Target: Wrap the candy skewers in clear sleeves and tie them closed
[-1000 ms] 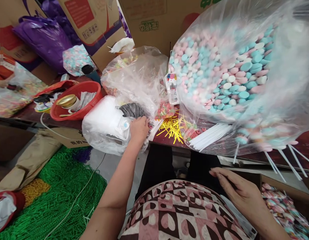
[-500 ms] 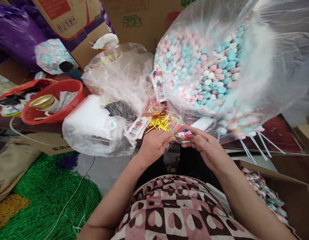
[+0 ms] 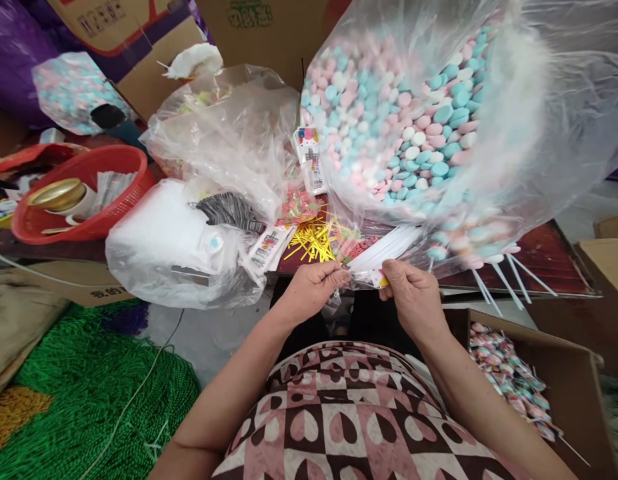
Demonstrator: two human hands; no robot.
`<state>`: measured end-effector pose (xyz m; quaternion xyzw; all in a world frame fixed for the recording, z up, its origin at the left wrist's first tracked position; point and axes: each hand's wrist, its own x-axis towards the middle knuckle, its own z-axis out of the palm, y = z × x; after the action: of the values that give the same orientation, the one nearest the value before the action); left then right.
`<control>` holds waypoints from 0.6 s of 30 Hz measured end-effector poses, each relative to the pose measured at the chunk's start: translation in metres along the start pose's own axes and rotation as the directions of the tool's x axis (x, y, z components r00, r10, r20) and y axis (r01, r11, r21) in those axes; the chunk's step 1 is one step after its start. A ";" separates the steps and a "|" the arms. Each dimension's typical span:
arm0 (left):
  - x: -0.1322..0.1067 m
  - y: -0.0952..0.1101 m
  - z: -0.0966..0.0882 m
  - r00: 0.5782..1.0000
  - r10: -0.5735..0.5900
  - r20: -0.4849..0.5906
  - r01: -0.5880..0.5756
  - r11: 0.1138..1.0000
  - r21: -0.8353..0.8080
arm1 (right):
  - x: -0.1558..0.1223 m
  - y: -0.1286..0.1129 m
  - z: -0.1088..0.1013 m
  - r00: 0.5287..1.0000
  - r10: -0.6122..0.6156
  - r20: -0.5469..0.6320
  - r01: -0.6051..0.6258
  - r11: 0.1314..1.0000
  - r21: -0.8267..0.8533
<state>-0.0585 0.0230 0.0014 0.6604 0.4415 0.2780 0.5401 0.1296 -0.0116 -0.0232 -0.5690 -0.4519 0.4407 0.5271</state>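
Note:
My left hand and my right hand are both closed in a pinch on the two ends of a small clear wrapper bag, held at the table's front edge. Just beyond my hands lie gold twist ties and a bundle of white sticks. A huge clear bag of pink, blue and white lollipops looms over the table, several white sticks poking out at its lower right.
A red basket with a gold tin sits at left beside a white plastic bundle. Stacks of printed wrappers lie by the ties. A cardboard box of wrapped lollipops stands at my right; green netting covers the floor at left.
My left hand left the white bundle and came to the middle. My right hand rose from my lap. Both now pinch the small wrapper bag, spread a little wider than half a second ago.

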 end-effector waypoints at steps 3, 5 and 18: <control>0.002 -0.001 0.002 0.994 0.107 -0.006 -0.105 0.989 0.106 | 0.002 0.001 -0.003 0.981 0.112 0.156 -0.132 0.983 0.125; 0.003 -0.006 0.005 0.993 0.117 -0.024 -0.114 0.988 0.101 | 0.002 0.002 -0.004 0.971 0.136 0.199 -0.172 0.969 0.178; 0.000 -0.005 0.011 0.996 0.084 -0.033 -0.081 0.992 0.093 | 0.001 0.001 0.001 0.980 0.142 0.139 -0.183 0.916 0.358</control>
<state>-0.0509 0.0180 -0.0065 0.6970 0.4359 0.2916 0.4890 0.1287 -0.0106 -0.0245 -0.4702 -0.3404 0.5907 0.5605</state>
